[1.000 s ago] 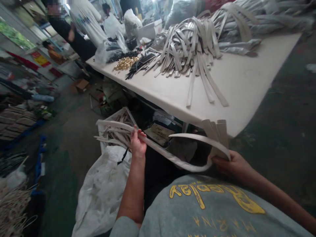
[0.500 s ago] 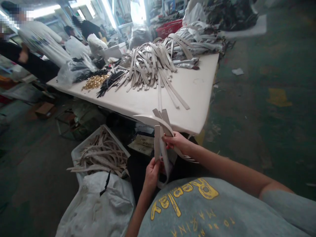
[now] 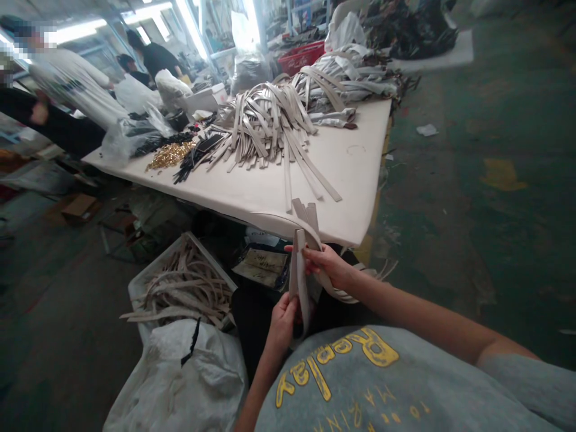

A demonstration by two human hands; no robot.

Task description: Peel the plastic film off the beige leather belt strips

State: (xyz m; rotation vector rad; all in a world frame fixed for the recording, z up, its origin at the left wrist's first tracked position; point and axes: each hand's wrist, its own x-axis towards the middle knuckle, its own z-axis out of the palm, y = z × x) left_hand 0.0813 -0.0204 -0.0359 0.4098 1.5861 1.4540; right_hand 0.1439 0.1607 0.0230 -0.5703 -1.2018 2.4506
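Note:
I hold a bundle of pale beige straps (image 3: 299, 264) upright in front of my chest, just below the white table's near corner. My left hand (image 3: 283, 318) is closed around the lower part of the bundle. My right hand (image 3: 324, 264) pinches the straps higher up, where their ends fan out. One strap curls away over the table edge. A big heap of the same beige straps (image 3: 270, 123) lies on the white table (image 3: 355, 174).
A white crate (image 3: 135, 285) of curled straps sits on the floor at my left, with a white sack (image 3: 180, 378) beside it. Gold fittings (image 3: 168, 155) and black parts (image 3: 198, 151) lie on the table. Other people stand at the far left end. Green floor stretches right.
A second ago my hands were spread wide along one long strap by the crate. They have come together in front of me and now grip the gathered straps upright.

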